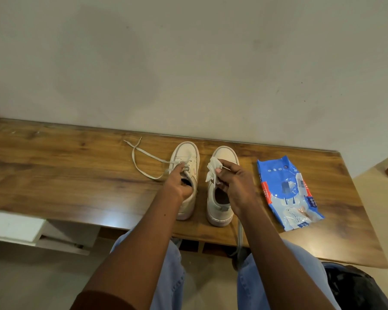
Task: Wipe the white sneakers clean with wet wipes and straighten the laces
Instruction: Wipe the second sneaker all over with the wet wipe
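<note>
Forearms (143, 231) reach forward — left hand (177, 183) grips one sneaker (186, 151) (fingers (179, 170) curled), right hand (232, 184) pinches a wipe (213, 168).

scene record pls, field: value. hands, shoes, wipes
left hand: grips left sneaker at its laces
right hand: pinches wet wipe over right sneaker
sneakers: side by side on wooden table
loose lace: trails left from left sneaker
wipes pack: flat on table, right of sneakers
</note>
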